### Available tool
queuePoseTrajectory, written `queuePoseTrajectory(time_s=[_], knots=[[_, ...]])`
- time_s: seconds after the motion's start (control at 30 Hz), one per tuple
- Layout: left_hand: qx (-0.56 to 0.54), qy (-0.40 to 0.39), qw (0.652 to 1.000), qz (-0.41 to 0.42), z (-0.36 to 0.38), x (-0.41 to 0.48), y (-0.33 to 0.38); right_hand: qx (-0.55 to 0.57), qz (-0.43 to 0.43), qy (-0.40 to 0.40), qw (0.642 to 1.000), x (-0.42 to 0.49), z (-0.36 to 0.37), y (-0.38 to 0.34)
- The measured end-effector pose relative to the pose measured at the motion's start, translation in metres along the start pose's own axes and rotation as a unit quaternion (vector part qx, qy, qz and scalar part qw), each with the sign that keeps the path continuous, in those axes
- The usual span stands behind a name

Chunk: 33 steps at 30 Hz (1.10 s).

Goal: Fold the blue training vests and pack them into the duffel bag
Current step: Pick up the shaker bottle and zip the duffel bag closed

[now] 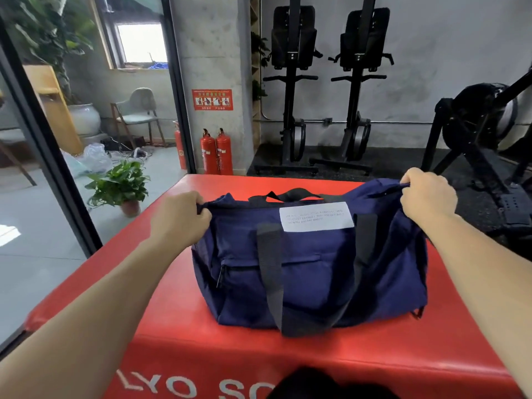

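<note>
A navy duffel bag (pixel 311 269) with black straps and a white label stands on the red padded box (pixel 172 355). My left hand (pixel 178 217) pinches the fabric at the bag's upper left end. My right hand (pixel 429 194) grips the fabric tab at the upper right end. The top of the bag is stretched between both hands. No blue vest shows outside the bag; its inside is hidden.
A potted plant (pixel 121 185) stands on the floor left of the box, by a glass partition (pixel 43 139). Two red fire extinguishers (pixel 217 152) stand beyond the box. Black gym machines (pixel 325 90) line the back wall, and another machine (pixel 483 131) stands at the right.
</note>
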State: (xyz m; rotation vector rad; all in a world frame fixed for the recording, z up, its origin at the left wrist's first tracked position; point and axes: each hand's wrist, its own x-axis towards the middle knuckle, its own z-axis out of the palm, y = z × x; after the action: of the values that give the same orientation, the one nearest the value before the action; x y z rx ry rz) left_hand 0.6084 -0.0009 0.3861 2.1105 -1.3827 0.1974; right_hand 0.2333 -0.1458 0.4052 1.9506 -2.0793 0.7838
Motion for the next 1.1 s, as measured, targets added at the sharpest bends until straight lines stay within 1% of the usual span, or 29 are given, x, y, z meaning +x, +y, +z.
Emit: queuePoseTrajectory(time_s=[0.03,0.1,0.13,0.2,0.27,0.33,0.43,0.47,0.5,0.57,0.67,0.73,0.77,0.83,0.9,0.93,0.97,1.0,1.1], knots=[[-0.014,-0.008,1.0,-0.006,0.004,-0.002,-0.004,0.004,0.003,-0.014,1.0,0.0,-0.001,0.001],[-0.076,-0.021,0.996,-0.03,0.01,-0.011,-0.012,0.019,0.006,-0.03,0.999,-0.004,-0.005,0.003],[-0.114,-0.023,0.992,-0.046,0.013,-0.017,-0.015,0.028,0.004,-0.022,0.999,-0.008,-0.008,0.003],[-0.168,-0.028,0.982,-0.079,0.016,-0.032,-0.017,0.054,-0.016,0.029,0.998,-0.026,-0.016,-0.003],[-0.206,-0.032,0.972,-0.106,0.019,-0.049,-0.014,0.097,-0.057,0.085,0.99,-0.059,-0.024,-0.018],[-0.251,-0.035,0.956,-0.145,0.024,-0.067,-0.01,0.135,-0.102,0.117,0.979,-0.104,-0.028,-0.037],[-0.317,-0.061,0.92,-0.224,0.033,-0.087,-0.004,0.169,-0.164,0.115,0.965,-0.182,-0.019,-0.066],[-0.331,-0.071,0.909,-0.242,0.035,-0.093,-0.001,0.173,-0.192,0.11,0.96,-0.204,-0.012,-0.074],[-0.335,-0.075,0.906,-0.246,0.038,-0.097,-0.001,0.17,-0.219,0.105,0.955,-0.223,-0.003,-0.081],[-0.319,-0.083,0.916,-0.23,0.04,-0.104,-0.001,0.151,-0.239,0.079,0.956,-0.247,0.012,-0.095],[-0.301,-0.069,0.934,-0.18,0.043,-0.105,0.0,0.099,-0.2,0.023,0.975,-0.253,0.027,-0.115],[-0.27,-0.043,0.95,-0.148,0.042,-0.1,0.001,0.079,-0.191,0.014,0.978,-0.246,0.031,-0.125],[-0.255,-0.037,0.957,-0.137,0.04,-0.096,0.002,0.078,-0.194,0.025,0.978,-0.241,0.031,-0.129],[-0.235,-0.038,0.965,-0.115,0.034,-0.085,0.002,0.078,-0.186,0.075,0.976,-0.223,0.027,-0.13],[-0.219,-0.029,0.971,-0.085,0.028,-0.073,0.002,0.059,-0.15,0.14,0.977,-0.197,0.019,-0.125],[-0.216,-0.018,0.974,-0.068,0.025,-0.068,0.005,0.041,-0.132,0.16,0.977,-0.183,0.014,-0.12],[-0.214,-0.008,0.975,-0.053,0.023,-0.064,0.009,0.024,-0.119,0.163,0.979,-0.171,0.009,-0.114],[-0.21,-0.004,0.977,-0.041,0.023,-0.06,0.014,0.011,-0.115,0.148,0.982,-0.161,0.006,-0.108],[-0.182,-0.013,0.983,-0.016,0.027,-0.051,0.025,-0.024,-0.121,0.06,0.991,-0.145,0.004,-0.099]])
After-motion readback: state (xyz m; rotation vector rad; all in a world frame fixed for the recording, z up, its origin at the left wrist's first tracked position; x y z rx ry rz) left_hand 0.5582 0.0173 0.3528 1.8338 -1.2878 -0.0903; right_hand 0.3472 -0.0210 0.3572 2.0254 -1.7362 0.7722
